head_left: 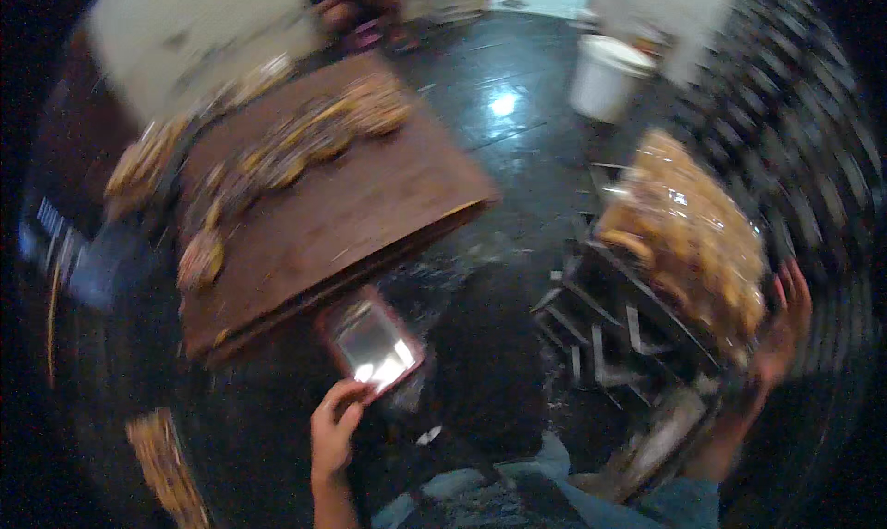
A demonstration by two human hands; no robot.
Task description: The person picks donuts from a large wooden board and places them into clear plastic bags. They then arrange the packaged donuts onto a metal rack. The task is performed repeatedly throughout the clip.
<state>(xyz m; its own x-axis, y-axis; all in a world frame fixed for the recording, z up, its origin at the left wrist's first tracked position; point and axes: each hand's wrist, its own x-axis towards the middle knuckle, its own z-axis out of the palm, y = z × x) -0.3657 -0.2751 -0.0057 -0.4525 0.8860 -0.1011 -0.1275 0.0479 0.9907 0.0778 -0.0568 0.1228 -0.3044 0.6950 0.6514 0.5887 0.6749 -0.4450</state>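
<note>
At the lower middle, my left hand [337,427] pinches the near edge of a flat rectangular thing [370,342] with a reddish border and a shiny, pale middle; its kind is too blurred to make out. Over on the right, my right hand [783,321] has its fingers stretched out beside the right side of a large clear plastic bag [684,233] full of yellow-brown pieces. Blur hides whether the palm presses on the bag. The bag rests tilted on a dark slatted crate or stand [619,330].
A low brown table [370,215] on the left carries a row of yellowish-brown bundles [314,127]. A white bucket [605,78] stands on the dark, shiny floor [490,76] at the back. Another person [360,7] is at the top. A brown bundle [166,464] lies lower left.
</note>
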